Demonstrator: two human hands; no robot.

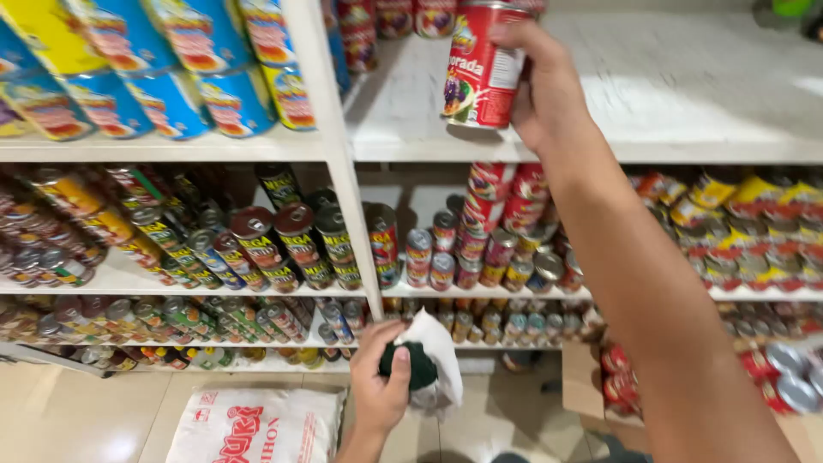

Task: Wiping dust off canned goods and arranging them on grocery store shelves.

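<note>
- Up high, our right hand (540, 86) has its grip wrapped round a red can (480, 73) with a pictured label, fingers curled over its far side, the can upright and just above the white upper shelf (686, 94).
- Lower down, our left hand (381, 386) is closed on a dark green pad (411, 364) and a crumpled white cloth (439, 356) that hangs past the fingers.
- Behind the right grip, more red cans (394, 17) stand at the back of that same shelf.
- To the left of that grip, blue and yellow tins (171, 77) lie stacked in the next bay.
- Under the right forearm, small cans (489, 240) crowd the middle shelf, some stacked, some on their sides.
- Below the left grip lies a pale tiled floor (69, 411), with a white printed sack (257, 426) just beside the wrist.
</note>
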